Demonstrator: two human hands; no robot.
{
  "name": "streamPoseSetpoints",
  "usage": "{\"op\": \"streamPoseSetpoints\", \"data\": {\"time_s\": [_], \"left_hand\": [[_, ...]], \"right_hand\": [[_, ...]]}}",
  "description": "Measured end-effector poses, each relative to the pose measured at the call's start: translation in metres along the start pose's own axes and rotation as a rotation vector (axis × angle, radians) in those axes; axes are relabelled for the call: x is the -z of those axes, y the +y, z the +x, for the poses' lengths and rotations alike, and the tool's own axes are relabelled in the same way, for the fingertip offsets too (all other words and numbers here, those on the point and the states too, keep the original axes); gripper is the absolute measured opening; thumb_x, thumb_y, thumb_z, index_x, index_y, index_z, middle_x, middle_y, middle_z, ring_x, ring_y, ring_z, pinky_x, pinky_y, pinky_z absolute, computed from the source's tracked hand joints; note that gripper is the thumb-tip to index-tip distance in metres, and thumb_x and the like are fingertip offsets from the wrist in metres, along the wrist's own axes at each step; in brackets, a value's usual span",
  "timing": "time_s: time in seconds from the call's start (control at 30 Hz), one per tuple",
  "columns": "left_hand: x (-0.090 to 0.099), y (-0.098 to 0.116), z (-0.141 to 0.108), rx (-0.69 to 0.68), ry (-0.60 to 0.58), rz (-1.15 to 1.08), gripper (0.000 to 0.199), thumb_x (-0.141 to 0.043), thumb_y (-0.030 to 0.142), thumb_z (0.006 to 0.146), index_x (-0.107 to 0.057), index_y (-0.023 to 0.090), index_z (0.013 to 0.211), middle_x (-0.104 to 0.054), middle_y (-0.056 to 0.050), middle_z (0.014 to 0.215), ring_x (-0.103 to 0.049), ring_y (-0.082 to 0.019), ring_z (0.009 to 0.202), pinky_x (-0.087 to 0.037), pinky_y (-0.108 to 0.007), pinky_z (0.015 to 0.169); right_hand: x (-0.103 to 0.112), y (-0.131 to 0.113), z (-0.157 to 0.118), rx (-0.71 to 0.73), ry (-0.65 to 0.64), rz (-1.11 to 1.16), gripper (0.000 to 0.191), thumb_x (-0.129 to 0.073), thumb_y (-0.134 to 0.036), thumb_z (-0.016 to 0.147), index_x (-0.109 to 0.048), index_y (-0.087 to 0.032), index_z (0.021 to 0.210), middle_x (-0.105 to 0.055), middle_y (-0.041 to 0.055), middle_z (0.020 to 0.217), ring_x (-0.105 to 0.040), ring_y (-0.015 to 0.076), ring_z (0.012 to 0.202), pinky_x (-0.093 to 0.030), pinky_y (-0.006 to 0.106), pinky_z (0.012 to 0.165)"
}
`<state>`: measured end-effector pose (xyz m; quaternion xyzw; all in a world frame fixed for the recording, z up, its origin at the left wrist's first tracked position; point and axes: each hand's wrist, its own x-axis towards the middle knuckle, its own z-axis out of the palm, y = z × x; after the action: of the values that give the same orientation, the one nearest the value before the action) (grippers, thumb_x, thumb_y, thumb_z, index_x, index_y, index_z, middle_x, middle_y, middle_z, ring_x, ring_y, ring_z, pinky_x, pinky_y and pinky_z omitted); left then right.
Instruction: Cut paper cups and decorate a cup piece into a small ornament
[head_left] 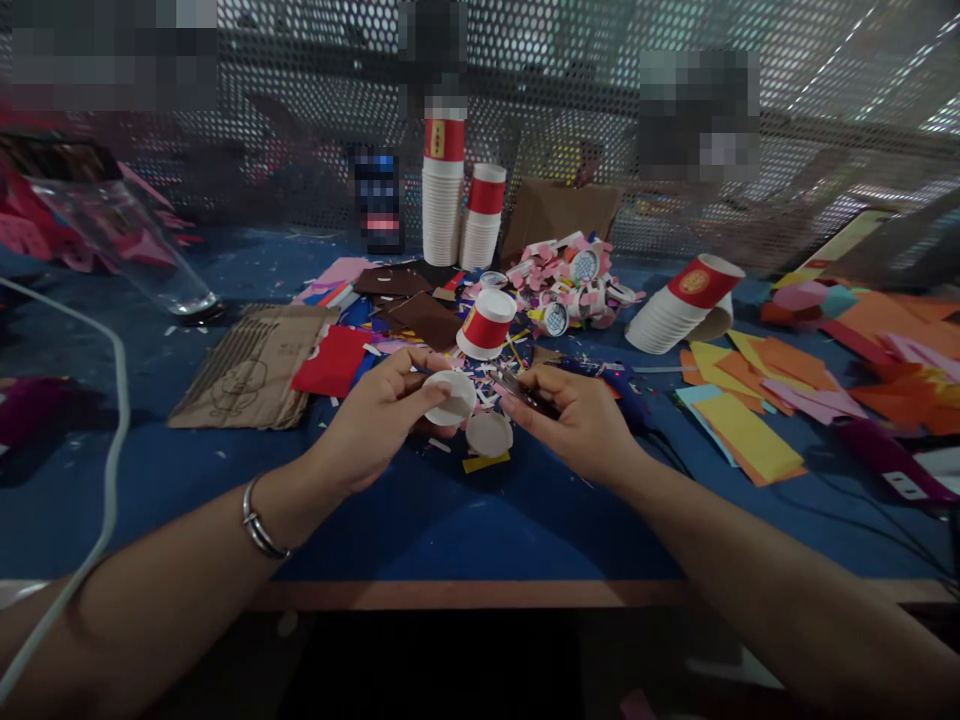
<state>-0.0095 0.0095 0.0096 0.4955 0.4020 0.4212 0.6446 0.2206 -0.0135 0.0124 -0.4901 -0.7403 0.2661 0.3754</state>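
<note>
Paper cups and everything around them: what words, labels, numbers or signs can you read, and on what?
None can be read.
Tall cup stack: upright gold label, too small.
Tilted cup stack: round gold emblem, any lettering too small.
Red-banded cup in the middle: gold mark, unclear.
Cardboard: a figure and faint print, too blurred.
White round piece in the left hand: no print visible.

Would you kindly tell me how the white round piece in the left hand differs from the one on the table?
The held piece is in the left hand, while the loose piece lies on the blue table. The thumb partly covers the held piece; the loose piece has no hand over it. Both look white and round.
</note>
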Motion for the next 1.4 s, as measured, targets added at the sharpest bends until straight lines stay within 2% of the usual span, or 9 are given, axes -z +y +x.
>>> {"op": "streamPoseSetpoints", "data": {"time_s": [0.23, 0.37, 0.5, 0.6, 0.73, 0.97, 1.07, 1.23, 1.4], "left_hand": [[-0.004, -0.003, -0.003, 0.010, -0.062, 0.002, 0.038, -0.084, 0.029, 0.082, -0.054, 0.020, 0.103, -0.072, -0.001, 0.094, -0.073, -0.015, 0.078, -0.064, -0.028, 0.066], [0.000, -0.002, -0.003, -0.058, -0.063, 0.120, 0.041, -0.084, 0.034, 0.082, -0.053, 0.021, 0.105, -0.073, 0.000, 0.091, -0.072, -0.017, 0.078, -0.062, -0.030, 0.067], [0.005, 0.003, -0.005, -0.121, -0.042, 0.353, 0.034, -0.079, 0.039, 0.088, -0.055, 0.020, 0.101, -0.072, 0.000, 0.080, -0.066, -0.015, 0.070, -0.052, -0.027, 0.066], [0.006, 0.007, -0.009, -0.084, -0.135, 0.465, 0.029, -0.076, 0.043, 0.089, -0.058, 0.020, 0.093, -0.068, 0.000, 0.078, -0.062, -0.014, 0.067, -0.047, -0.026, 0.061], [0.005, 0.008, -0.016, -0.085, -0.283, 0.679, 0.019, -0.070, 0.037, 0.089, -0.059, 0.021, 0.088, -0.066, 0.000, 0.079, -0.062, -0.016, 0.070, -0.046, -0.028, 0.062], [0.013, 0.014, -0.016, -0.137, -0.334, 0.993, 0.016, -0.062, 0.035, 0.095, -0.065, 0.022, 0.085, -0.068, 0.000, 0.077, -0.061, -0.017, 0.068, -0.042, -0.029, 0.063], [0.021, 0.019, -0.013, -0.220, -0.276, 1.030, 0.019, -0.061, 0.036, 0.096, -0.070, 0.022, 0.087, -0.072, -0.002, 0.085, -0.063, -0.018, 0.075, -0.044, -0.029, 0.068], [0.040, 0.027, -0.003, -0.294, -0.013, 1.032, 0.022, -0.063, 0.041, 0.096, -0.073, 0.022, 0.097, -0.075, -0.005, 0.092, -0.062, -0.020, 0.078, -0.043, -0.029, 0.067], [0.047, 0.022, -0.001, -0.260, 0.015, 1.180, 0.024, -0.066, 0.045, 0.094, -0.073, 0.023, 0.096, -0.075, -0.006, 0.092, -0.063, -0.022, 0.078, -0.041, -0.032, 0.067]], "right_hand": [[-0.006, -0.007, -0.002, -0.029, -0.050, 0.091, 0.029, -0.069, -0.045, 0.093, -0.061, -0.020, 0.081, -0.057, -0.0025, 0.070, -0.049, 0.0126, 0.064, -0.038, 0.026, 0.059], [-0.004, -0.004, -0.001, -0.047, -0.058, 0.072, 0.028, -0.068, -0.046, 0.095, -0.065, -0.019, 0.087, -0.062, 0.0000, 0.078, -0.055, 0.0144, 0.070, -0.043, 0.028, 0.065], [0.003, 0.003, 0.001, -0.093, -0.063, -0.081, 0.025, -0.067, -0.045, 0.095, -0.065, -0.020, 0.095, -0.069, 0.0045, 0.090, -0.063, 0.0193, 0.081, -0.047, 0.032, 0.074], [0.007, 0.008, 0.003, -0.149, -0.094, -0.235, 0.021, -0.067, -0.040, 0.095, -0.066, -0.020, 0.102, -0.073, 0.0058, 0.091, -0.066, 0.0212, 0.081, -0.046, 0.032, 0.072], [0.009, 0.010, 0.005, -0.225, -0.206, -0.497, 0.025, -0.067, -0.038, 0.095, -0.067, -0.019, 0.112, -0.071, 0.0039, 0.079, -0.063, 0.0210, 0.071, -0.038, 0.031, 0.064], [0.010, 0.003, 0.004, -0.288, -0.265, -0.692, 0.032, -0.064, -0.040, 0.098, -0.066, -0.019, 0.123, -0.074, 0.0076, 0.084, -0.068, 0.0255, 0.078, -0.031, 0.030, 0.061], [0.010, 0.000, 0.003, -0.305, -0.293, -0.750, 0.035, -0.063, -0.039, 0.098, -0.065, -0.020, 0.128, -0.076, 0.0094, 0.088, -0.071, 0.0288, 0.085, -0.028, 0.031, 0.061], [0.009, 0.000, -0.001, -0.258, -0.294, -0.818, 0.037, -0.060, -0.041, 0.098, -0.065, -0.020, 0.129, -0.079, 0.0127, 0.095, -0.073, 0.0299, 0.082, -0.022, 0.032, 0.058], [0.007, -0.001, -0.006, -0.203, -0.289, -0.884, 0.038, -0.059, -0.040, 0.100, -0.067, -0.019, 0.131, -0.082, 0.0139, 0.098, -0.076, 0.0313, 0.084, -0.024, 0.033, 0.056]]}}
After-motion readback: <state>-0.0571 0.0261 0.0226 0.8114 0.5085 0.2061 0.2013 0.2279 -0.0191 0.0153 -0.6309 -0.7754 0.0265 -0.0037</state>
